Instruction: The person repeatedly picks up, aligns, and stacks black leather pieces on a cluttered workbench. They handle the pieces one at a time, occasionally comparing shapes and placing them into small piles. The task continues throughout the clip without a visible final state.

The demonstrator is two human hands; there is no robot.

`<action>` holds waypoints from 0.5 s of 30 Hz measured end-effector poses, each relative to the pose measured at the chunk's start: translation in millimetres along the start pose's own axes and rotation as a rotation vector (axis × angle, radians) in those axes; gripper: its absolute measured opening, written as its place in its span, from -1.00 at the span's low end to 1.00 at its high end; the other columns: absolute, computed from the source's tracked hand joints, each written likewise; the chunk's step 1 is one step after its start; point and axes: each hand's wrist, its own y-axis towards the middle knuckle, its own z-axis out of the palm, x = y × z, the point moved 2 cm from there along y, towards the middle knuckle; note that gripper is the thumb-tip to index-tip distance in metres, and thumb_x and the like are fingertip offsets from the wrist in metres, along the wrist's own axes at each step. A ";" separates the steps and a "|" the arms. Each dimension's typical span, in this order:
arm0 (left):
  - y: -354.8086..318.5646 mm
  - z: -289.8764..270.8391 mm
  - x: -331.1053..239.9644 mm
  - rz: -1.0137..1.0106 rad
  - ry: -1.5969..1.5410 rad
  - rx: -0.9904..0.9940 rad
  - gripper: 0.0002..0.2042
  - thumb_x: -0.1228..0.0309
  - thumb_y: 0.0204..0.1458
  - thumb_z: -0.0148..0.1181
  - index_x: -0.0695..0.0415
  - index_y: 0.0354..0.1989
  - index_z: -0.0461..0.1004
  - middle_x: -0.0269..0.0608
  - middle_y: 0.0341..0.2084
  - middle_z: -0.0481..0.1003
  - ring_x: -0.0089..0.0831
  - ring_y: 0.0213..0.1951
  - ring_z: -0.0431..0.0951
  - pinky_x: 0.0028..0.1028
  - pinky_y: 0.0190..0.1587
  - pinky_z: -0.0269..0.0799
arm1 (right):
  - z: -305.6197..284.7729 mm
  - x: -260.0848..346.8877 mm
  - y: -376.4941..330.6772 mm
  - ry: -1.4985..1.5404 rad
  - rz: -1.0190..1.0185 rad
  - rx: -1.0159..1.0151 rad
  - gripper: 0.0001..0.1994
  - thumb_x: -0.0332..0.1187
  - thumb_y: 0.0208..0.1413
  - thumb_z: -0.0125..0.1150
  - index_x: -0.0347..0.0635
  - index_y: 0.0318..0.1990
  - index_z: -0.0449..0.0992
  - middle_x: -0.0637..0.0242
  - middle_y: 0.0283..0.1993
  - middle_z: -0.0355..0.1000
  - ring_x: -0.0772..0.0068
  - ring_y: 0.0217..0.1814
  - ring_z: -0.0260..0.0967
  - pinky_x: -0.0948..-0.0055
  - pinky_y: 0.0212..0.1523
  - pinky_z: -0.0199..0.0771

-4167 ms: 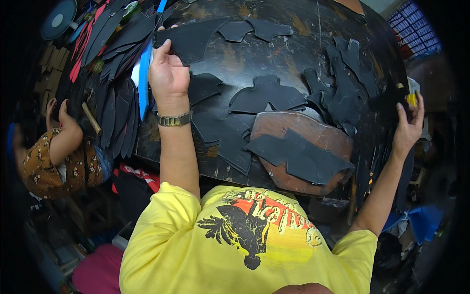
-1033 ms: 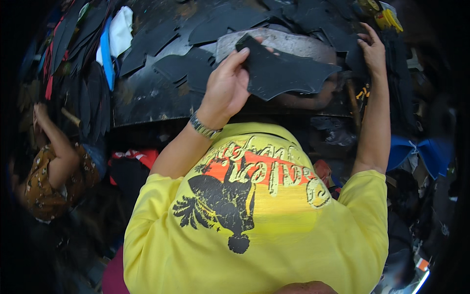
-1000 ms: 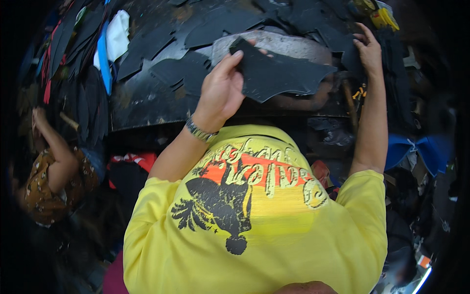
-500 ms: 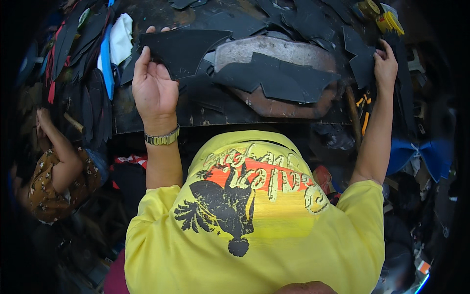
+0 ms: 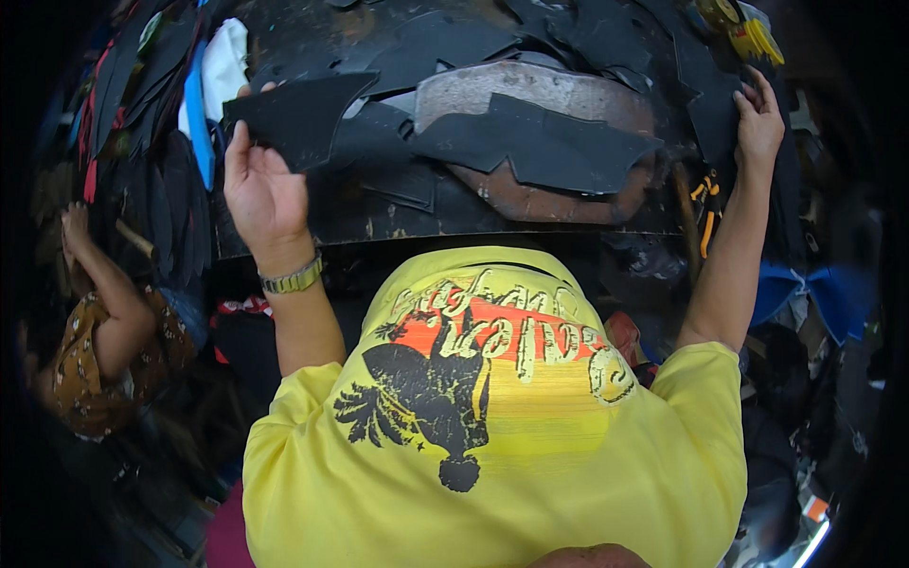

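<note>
My left hand (image 5: 268,194), with a metal watch at the wrist, grips the left end of a black flat cut sheet piece (image 5: 298,115) between thumb and fingers. The piece is held over the table's left part; the fingertips behind it are mostly hidden. At the far right, my right hand (image 5: 760,123) is raised with its fingers apart and nothing visible in it. Closest to it is another black sheet piece (image 5: 705,109). In the middle, a notched black sheet piece (image 5: 544,147) lies across a worn grey-brown slab (image 5: 530,83).
More black sheet pieces (image 5: 417,52) cover the table's far side. Yellow tape rolls (image 5: 753,40) sit at the far right, orange-handled pliers (image 5: 706,213) beside the right edge. Black strips, a blue strip (image 5: 200,123) and white cloth (image 5: 225,66) lie left, near another person (image 5: 114,331).
My left hand has moved left and slightly nearer, carrying the black sheet piece away from the slab. My right hand has shifted a little to the right.
</note>
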 end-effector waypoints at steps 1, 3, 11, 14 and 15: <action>0.2 -4.5 1.3 0.007 -0.007 0.029 -0.57 0.40 0.41 -0.15 0.25 0.40 0.23 0.10 0.31 0.37 -0.09 0.39 0.30 -0.04 0.49 0.11 | -2.4 4.2 -1.5 0.065 0.002 0.013 -0.50 -0.63 0.17 0.23 -0.13 0.28 0.51 0.18 0.03 0.58 0.46 0.05 0.51 0.49 0.12 0.49; 1.1 -17.6 4.8 -0.018 -0.003 -0.003 -0.57 0.41 0.42 -0.16 0.26 0.41 0.21 0.11 0.31 0.36 -0.07 0.40 0.29 -0.01 0.50 0.10 | -4.8 13.4 -1.9 0.200 -0.035 0.058 -0.51 -0.66 0.19 0.20 -0.17 0.29 0.49 0.19 0.04 0.56 0.47 0.06 0.49 0.52 0.13 0.48; 3.0 -40.6 13.3 -0.187 -0.319 0.381 -0.56 0.39 0.44 -0.18 0.24 0.44 0.18 0.10 0.32 0.35 -0.09 0.39 0.31 -0.03 0.48 0.16 | 4.5 13.8 -9.5 0.078 0.158 0.048 -0.49 -0.70 0.16 0.20 -0.16 0.28 0.49 0.23 -0.07 0.55 0.52 -0.08 0.48 0.54 0.01 0.51; 0.9 -41.0 14.0 -0.145 -0.176 0.207 -0.56 0.39 0.44 -0.18 0.23 0.44 0.18 0.09 0.32 0.35 -0.10 0.38 0.32 -0.04 0.47 0.18 | 9.8 5.6 -12.7 -0.019 0.158 0.082 -0.48 -0.70 0.13 0.19 -0.16 0.28 0.49 0.23 -0.08 0.55 0.52 -0.10 0.48 0.55 -0.03 0.50; 0.8 -40.3 13.8 -0.134 -0.159 0.182 -0.56 0.39 0.44 -0.17 0.23 0.43 0.18 0.09 0.31 0.35 -0.10 0.38 0.32 -0.05 0.47 0.19 | 11.0 3.4 -13.0 -0.057 0.159 0.080 -0.45 -0.68 0.10 0.22 -0.14 0.28 0.49 0.22 -0.10 0.56 0.51 -0.11 0.48 0.53 -0.04 0.50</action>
